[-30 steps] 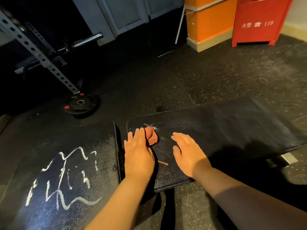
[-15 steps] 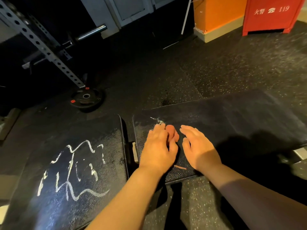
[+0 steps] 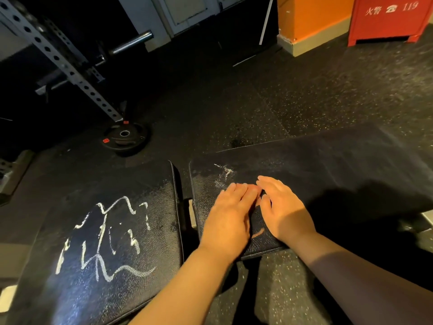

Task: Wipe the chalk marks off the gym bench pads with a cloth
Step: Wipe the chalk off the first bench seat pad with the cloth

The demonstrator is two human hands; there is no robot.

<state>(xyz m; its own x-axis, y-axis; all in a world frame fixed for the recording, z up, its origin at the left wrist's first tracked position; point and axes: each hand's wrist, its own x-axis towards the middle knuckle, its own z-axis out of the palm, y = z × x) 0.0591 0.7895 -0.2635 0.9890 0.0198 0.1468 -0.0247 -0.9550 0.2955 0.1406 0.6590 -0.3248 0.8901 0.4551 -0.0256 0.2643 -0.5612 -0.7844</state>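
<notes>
Black vinyl right pad under both my hands. Left hand flat, fingers straight and together, pressing cloth down. Cloth almost hidden beneath fingers, only reddish edge showing by fingertips. Flat palm spreads pressure for rubbing. Right hand just beside it, fingers loosely spread, resting on pad, holding nothing, probably bracing me. Faint chalk smear just beyond left fingertips, likely next stroke. Left pad across narrow gap, big white scribble not yet wiped.
</notes>
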